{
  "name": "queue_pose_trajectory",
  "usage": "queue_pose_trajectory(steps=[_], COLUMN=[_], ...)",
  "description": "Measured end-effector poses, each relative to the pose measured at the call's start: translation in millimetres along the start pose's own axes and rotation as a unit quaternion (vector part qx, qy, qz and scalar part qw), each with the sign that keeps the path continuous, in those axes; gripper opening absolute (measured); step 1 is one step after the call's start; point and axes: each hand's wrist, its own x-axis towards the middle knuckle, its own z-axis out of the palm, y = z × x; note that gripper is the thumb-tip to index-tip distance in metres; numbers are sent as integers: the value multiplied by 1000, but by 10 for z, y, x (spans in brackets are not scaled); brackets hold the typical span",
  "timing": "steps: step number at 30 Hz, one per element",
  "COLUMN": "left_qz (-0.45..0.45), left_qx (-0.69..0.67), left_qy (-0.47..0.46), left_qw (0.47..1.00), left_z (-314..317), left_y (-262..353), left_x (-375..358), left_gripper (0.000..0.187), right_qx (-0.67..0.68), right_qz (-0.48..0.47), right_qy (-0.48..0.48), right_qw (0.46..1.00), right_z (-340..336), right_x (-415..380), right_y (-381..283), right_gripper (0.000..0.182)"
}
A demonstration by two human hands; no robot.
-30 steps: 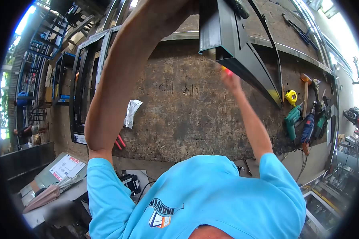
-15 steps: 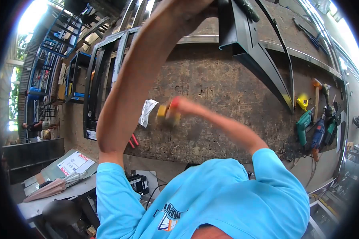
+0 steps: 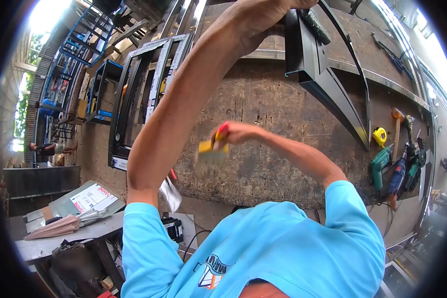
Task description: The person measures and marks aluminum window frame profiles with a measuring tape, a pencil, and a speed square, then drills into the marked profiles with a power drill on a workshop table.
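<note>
My right hand [image 3: 237,133] is closed round a brush [image 3: 213,148] with a red and yellow handle. Its bristles point down over the wooden workbench [image 3: 263,107] and are blurred by motion. High in the view, my left hand [image 3: 278,11] is wrapped over the upper end of a black metal profile [image 3: 315,74], which is raised above the bench; the frame edge cuts off part of this hand. A crumpled silver strip [image 3: 170,195] is at the bench's near edge beside my left forearm, which partly hides red-handled pliers or a similar tool [image 3: 173,174].
On the bench's right lie a yellow tape measure [image 3: 380,136], a hammer [image 3: 397,124], a green power tool [image 3: 380,163] and a blue one [image 3: 397,171]. Black frames [image 3: 126,104] stand at the left. A person [image 3: 48,148] is far off left.
The silver strip has slid from the bench top toward me to the near edge. My right hand has moved slightly with the brush. My left hand still grips the profile.
</note>
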Motion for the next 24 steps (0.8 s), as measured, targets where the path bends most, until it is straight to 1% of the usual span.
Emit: queue_pose_trajectory(steps=[1, 2, 3, 4, 5, 6, 7, 8, 9, 10, 11, 12, 13, 14, 15, 16, 17, 18, 19, 20, 21, 22, 23, 24], left_qz=[-8, -9, 7, 22, 23, 18, 14, 10, 12, 31, 47, 19, 20, 17, 15, 7, 72, 83, 91, 73, 99, 93, 84, 36], left_qx=[18, 18, -24, -65, -61, -42, -23, -22, -24, -28, -34, -43, -45, -43, -42, -43, -60, -38, -14, -31, -42, -23, -4, -83], left_qy=[11, 8, -13, -33, -37, -21, -5, -5, -8, -13, -17, 9, 12, 12, 11, 22, -14, 33, 76, 53, 43, 40, 36, 37], left_qw=[1000, 1000, 1000, 997, 997, 999, 1000, 1000, 1000, 999, 998, 999, 999, 999, 999, 999, 995, 995, 993, 995, 993, 995, 996, 995], left_z=[-1, 16, 33, 45, 56, 60, 55, 27, 29, 34, 36, 18, 3, -9, -3, 34, -3, 5, 19, 27, -14, -68, -117, -82], left_y=[-38, -62, -63, -59, -54, -53, -60, -103, -91, -79, -88, -169, -193, -211, -218, -210, -291, -440, -540, -524, -761, -901, -987, -972], left_x=[-15, -48, -77, -100, -112, -118, -112, -70, -99, -157, -210, -87, -77, -93, -127, -169, -206, -163, -131, -241, -99, -131, -217, -461], left_gripper=[37, 37, 36, 35, 35, 35, 35, 34, 34, 34, 34, 33, 33, 32, 32, 31, 31, 40, 51, 52, 55, 60, 65, 83], right_qx=[26, -64, -155, -158, -296, -420, -245, -281, -131, 26, 27, 117, 203, 124, 286, 208, 76, 89, 137, 213, 219, 240, 344, 446], right_qz=[-4, -16, -30, -32, 73, 177, 249, 187, 76, -38, -34, 70, 172, 268, 135, 129, 239, 171, 158, 71, 98, 141, 114, 125], right_qy=[61, 193, 319, 323, 392, 446, 246, 220, 144, 60, 57, 68, 76, 193, 351, 475, 574, 660, 745, 788, 767, 756, 713, 698], right_qw=[998, 979, 934, 933, 868, 771, 904, 915, 978, 997, 997, 988, 961, 936, 881, 846, 780, 726, 633, 573, 595, 592, 600, 546], right_z=[-30, -179, -328, -268, -113, 52, 264, 601, 889, 1033, 956, 809, 614, 347, 140, -157, -426, -619, -621, -565, -287, 61, 544, 940], right_x=[-128, -142, -100, -97, -100, -127, -174, -211, -304, -369, -437, -546, -652, -795, -1097, -1419, -1884, -2417, -2742, -3323, -3476, -3571, -4104, -4471], right_y=[16, 289, 572, 558, 516, 469, 611, 357, 252, 206, 89, -13, -94, -37, 559, 802, 1056, 1410, 1304, 1664, 976, 372, 345, 114], right_gripper=[25, 22, 19, 19, 15, 12, 13, 17, 22, 27, 27, 29, 32, 25, 20, 21, 24, 26, 31, 41, 49, 52, 46, 48])
